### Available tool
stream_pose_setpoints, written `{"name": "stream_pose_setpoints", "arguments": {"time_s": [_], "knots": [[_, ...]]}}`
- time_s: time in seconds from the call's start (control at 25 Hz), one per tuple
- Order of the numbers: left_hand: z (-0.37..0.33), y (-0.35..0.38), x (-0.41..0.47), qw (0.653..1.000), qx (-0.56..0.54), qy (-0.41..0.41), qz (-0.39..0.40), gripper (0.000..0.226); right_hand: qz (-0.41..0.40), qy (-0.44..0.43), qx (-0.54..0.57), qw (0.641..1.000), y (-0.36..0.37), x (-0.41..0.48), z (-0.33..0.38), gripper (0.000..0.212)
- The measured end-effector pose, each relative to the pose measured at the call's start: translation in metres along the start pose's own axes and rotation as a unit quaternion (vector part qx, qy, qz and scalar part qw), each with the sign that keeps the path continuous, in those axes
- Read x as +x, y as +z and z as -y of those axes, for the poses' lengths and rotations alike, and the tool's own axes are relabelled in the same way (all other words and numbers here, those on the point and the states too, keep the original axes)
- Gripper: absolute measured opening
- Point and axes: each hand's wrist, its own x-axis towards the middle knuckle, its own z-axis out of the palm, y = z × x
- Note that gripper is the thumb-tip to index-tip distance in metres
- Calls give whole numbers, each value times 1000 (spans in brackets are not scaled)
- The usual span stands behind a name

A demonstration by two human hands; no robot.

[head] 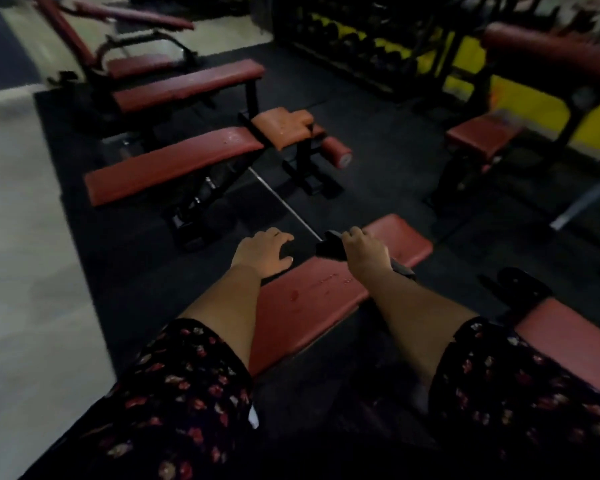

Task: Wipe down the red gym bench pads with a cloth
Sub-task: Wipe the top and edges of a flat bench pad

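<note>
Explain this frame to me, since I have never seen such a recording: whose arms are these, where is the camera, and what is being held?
There is no machine here. A person wears one wide-angle camera on the head, and it looks forward and down, so the two arms in flowered sleeves are the wearer's own. The picture is dim and a little blurred.

Straight ahead lies a red bench pad with a few wet drops on it. The right hand grips a dark cloth above the pad's far end. The left hand rests with relaxed fingers at the pad's left edge and seems to hold nothing.

Beyond stand more red benches, such as a sloped bench, and a dumbbell rack at the back.
</note>
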Motion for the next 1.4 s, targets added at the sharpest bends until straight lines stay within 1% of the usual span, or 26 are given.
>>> {"name": "stream_pose_setpoints", "arguments": {"time_s": [0.24,0.36,0.44,0.6,0.76,0.88,1.0,1.08,1.16,1.24,1.32,1.4], "knots": [[-83,4,60,998,29,43,24,58,14,75,18,997,10,-4,-99,35],[-111,4,79,998,27,59,17,57,12,99,22,995,14,-2,-128,34],[-124,7,89,997,26,70,32,55,31,112,24,993,17,-2,-142,34],[-137,17,114,995,35,77,56,56,57,131,33,989,31,5,-166,34],[-144,33,150,992,17,99,79,56,94,160,28,982,43,14,-185,33],[-142,42,188,989,-4,110,94,57,100,191,15,976,44,35,-198,31],[-132,48,223,988,-5,117,102,58,105,212,-2,972,48,63,-204,34],[-122,56,244,987,-11,115,107,58,109,240,36,964,60,82,-205,40],[-115,67,261,986,-8,118,114,58,104,279,123,947,79,95,-207,49],[-110,80,278,985,1,124,119,59,92,299,205,928,100,102,-213,55],[-105,94,291,985,9,126,115,58,96,291,215,927,119,102,-219,61],[-102,114,312,986,2,126,112,58,124,274,213,930,146,108,-228,70]]}}
